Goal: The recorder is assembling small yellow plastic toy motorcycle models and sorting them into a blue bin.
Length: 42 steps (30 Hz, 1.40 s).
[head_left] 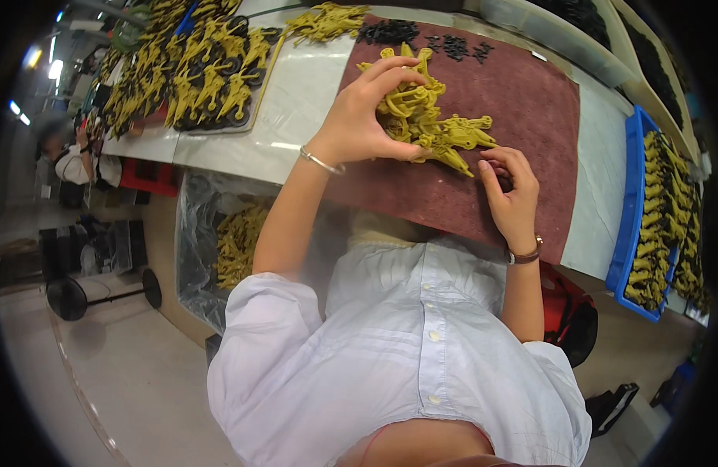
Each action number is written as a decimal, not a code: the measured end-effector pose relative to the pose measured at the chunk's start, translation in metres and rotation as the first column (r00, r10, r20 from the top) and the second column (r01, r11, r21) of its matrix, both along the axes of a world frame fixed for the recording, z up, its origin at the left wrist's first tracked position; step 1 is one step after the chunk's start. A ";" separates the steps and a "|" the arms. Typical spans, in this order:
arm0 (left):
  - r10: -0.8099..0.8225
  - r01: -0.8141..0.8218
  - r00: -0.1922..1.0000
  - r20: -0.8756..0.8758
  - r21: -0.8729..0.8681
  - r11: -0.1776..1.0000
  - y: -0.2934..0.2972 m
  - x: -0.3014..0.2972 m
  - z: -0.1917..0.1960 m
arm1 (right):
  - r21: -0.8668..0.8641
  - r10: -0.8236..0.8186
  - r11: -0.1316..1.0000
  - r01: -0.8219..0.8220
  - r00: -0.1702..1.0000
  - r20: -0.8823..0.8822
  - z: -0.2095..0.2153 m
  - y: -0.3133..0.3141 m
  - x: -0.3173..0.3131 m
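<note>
A heap of yellow plastic parts [413, 109] lies on a dark red cloth mat [534, 101] in front of me. They look like small frames with rods and round ends, tangled together. My left hand [355, 121] is curved round the left side of the heap, fingers over its top and thumb along its near edge. Just right of the heap, my right hand [514, 187] is curled with thumb and fingertips close together. Whatever it may hold is too small or hidden to make out. Small black parts [388, 32] sit in clusters at the mat's far edge.
At the left, trays of yellow-and-black assemblies [215, 78] cover the table. More yellow parts [325, 22] lie beyond. A blue tray [633, 210] of assemblies stands at the right, near pale bins [557, 35]. Below the table hangs a clear plastic bag [199, 249] with yellow parts.
</note>
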<state>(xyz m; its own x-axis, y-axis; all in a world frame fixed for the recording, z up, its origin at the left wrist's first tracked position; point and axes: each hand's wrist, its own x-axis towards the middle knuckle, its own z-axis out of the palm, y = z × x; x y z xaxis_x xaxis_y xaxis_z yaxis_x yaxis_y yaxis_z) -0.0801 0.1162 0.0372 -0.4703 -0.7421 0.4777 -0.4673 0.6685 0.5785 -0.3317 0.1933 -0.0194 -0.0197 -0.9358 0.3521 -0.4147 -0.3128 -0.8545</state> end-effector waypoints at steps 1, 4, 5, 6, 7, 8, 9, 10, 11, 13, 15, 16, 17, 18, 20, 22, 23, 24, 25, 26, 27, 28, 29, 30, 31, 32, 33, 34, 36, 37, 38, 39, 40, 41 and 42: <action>-0.013 0.013 0.998 0.069 0.004 1.000 -0.006 -0.007 -0.001 | -0.008 0.008 1.000 -0.008 1.000 0.006 0.000 0.000 0.000; -0.038 0.042 0.986 0.161 -0.017 0.999 -0.015 -0.004 -0.009 | 0.002 -0.012 1.000 0.012 1.000 0.026 0.000 0.000 0.000; -0.018 0.026 0.976 0.219 -0.034 0.999 -0.012 -0.002 -0.009 | 0.010 -0.005 1.000 0.005 1.000 0.030 -0.001 0.001 -0.001; 0.009 -0.008 0.962 0.273 -0.005 1.000 -0.007 0.001 -0.008 | 0.008 -0.007 1.000 0.007 1.000 0.028 -0.002 0.001 -0.001; 0.006 -0.005 0.962 0.274 -0.006 1.000 -0.003 0.004 -0.007 | 0.007 -0.010 1.000 0.010 1.000 0.030 -0.002 0.001 -0.001; 0.076 -0.075 0.958 0.278 -0.011 0.997 0.002 0.009 -0.007 | 0.011 -0.008 1.000 0.008 1.000 0.019 -0.002 0.001 -0.002; 0.146 -0.148 0.949 0.280 -0.016 0.989 0.007 0.015 -0.006 | 0.015 -0.003 1.000 0.003 1.000 0.008 -0.003 0.001 -0.003; 0.193 -0.191 0.951 0.242 -0.031 0.981 0.013 0.024 -0.007 | 0.017 0.001 1.000 -0.001 1.000 0.008 -0.003 0.001 -0.003; 0.202 -0.201 0.948 0.245 -0.031 0.979 0.020 0.037 -0.010 | 0.013 0.002 1.000 -0.002 1.000 -0.002 -0.001 0.002 -0.003; 0.401 -0.404 0.915 -0.050 -0.163 0.900 0.033 0.065 -0.029 | 0.012 0.005 1.000 -0.005 1.000 -0.012 0.000 0.002 -0.002; 0.674 -0.698 0.654 -0.344 0.069 0.712 0.061 0.085 -0.046 | 0.017 0.006 1.000 -0.006 1.000 -0.015 0.001 0.001 -0.001; 0.750 -0.804 0.519 -0.409 0.064 0.591 0.075 0.111 -0.066 | 0.020 0.013 1.000 -0.013 1.000 -0.014 0.001 0.001 -0.001; 0.800 -0.889 0.372 -0.471 0.068 0.453 0.090 0.140 -0.092 | 0.018 0.015 1.000 -0.015 1.000 -0.017 0.001 0.000 0.000; 0.818 -0.933 0.217 -0.532 0.133 0.334 0.105 0.159 -0.116 | 0.018 0.010 1.000 -0.010 1.000 -0.022 0.001 0.000 0.000; 0.873 -0.961 -0.047 -0.486 0.260 0.092 0.140 0.200 -0.174 | 0.023 0.010 1.000 -0.010 1.000 -0.025 0.000 0.000 0.000; 0.988 -0.945 -0.005 -0.155 0.325 0.047 0.179 0.231 -0.237 | 0.026 0.013 1.000 -0.012 1.000 -0.028 0.001 0.000 0.000; 0.986 -0.924 0.150 0.078 0.365 0.112 0.197 0.243 -0.265 | 0.016 0.014 1.000 -0.013 0.999 -0.048 0.004 0.000 0.001; 0.908 -0.833 0.347 0.237 0.521 0.183 0.223 0.263 -0.305 | 0.004 0.035 0.999 -0.035 0.998 -0.058 0.005 0.000 0.005; 0.767 -0.731 0.587 0.260 0.578 0.363 0.218 0.236 -0.310 | 0.010 0.016 1.000 -0.016 0.997 -0.070 0.002 0.000 0.002; 0.764 -0.729 0.590 0.261 0.580 0.364 0.220 0.237 -0.312 | 0.017 0.015 1.000 -0.014 0.997 -0.071 0.002 0.000 0.002; 0.750 -0.722 0.602 0.273 0.587 0.366 0.221 0.238 -0.314 | 0.023 0.014 1.000 -0.012 0.997 -0.072 0.001 0.000 0.001; 0.735 -0.716 0.615 0.285 0.593 0.369 0.221 0.239 -0.316 | 0.024 0.010 1.000 -0.008 0.997 -0.074 0.001 0.000 0.001; 0.720 -0.709 0.628 0.296 0.599 0.372 0.220 0.240 -0.318 | 0.026 0.006 1.000 -0.004 0.998 -0.066 0.000 -0.001 0.001; 0.704 -0.702 0.641 0.306 0.605 0.376 0.219 0.241 -0.321 | 0.027 0.001 1.000 0.000 0.998 -0.058 0.000 -0.001 0.001; 0.688 -0.695 0.654 0.316 0.610 0.380 0.217 0.242 -0.323 | 0.026 -0.005 1.000 0.006 0.998 -0.059 -0.001 -0.001 0.000; 0.669 -0.687 0.668 0.326 0.616 0.386 0.214 0.243 -0.325 | 0.030 -0.008 1.000 0.010 0.999 -0.051 -0.001 0.000 0.000; 0.650 -0.679 0.682 0.336 0.620 0.392 0.211 0.245 -0.327 | 0.034 -0.011 0.999 0.013 0.999 -0.043 -0.001 0.000 -0.001; 0.631 -0.672 0.695 0.345 0.625 0.398 0.207 0.247 -0.329 | 0.032 -0.019 0.999 0.020 0.999 -0.043 -0.001 0.000 -0.001; 0.590 -0.657 0.720 0.364 0.632 0.411 0.201 0.253 -0.332 | 0.026 -0.024 0.999 0.025 0.999 -0.033 -0.001 0.000 -0.001; 0.572 -0.650 0.731 0.373 0.636 0.416 0.198 0.256 -0.333 | 0.024 -0.031 0.999 0.032 0.999 -0.032 0.000 0.001 0.000; 0.552 -0.642 0.741 0.382 0.644 0.417 0.197 0.257 -0.335 | 0.026 -0.029 0.999 0.029 0.999 -0.030 0.000 0.000 0.000; 0.534 -0.635 0.750 0.390 0.652 0.416 0.197 0.259 -0.337 | 0.028 -0.023 0.999 0.024 0.999 -0.027 0.000 0.000 0.001; 0.519 -0.629 0.757 0.398 0.659 0.412 0.199 0.261 -0.339 | 0.030 -0.022 0.999 0.023 0.999 -0.031 -0.001 0.000 0.004; 0.503 -0.622 0.765 0.402 0.665 0.413 0.197 0.258 -0.336 | 0.020 -0.018 1.000 0.019 0.999 -0.034 -0.002 0.000 0.004; 0.489 -0.616 0.771 0.407 0.671 0.412 0.197 0.256 -0.332 | 0.011 -0.011 1.000 0.011 0.999 -0.037 -0.002 0.000 0.004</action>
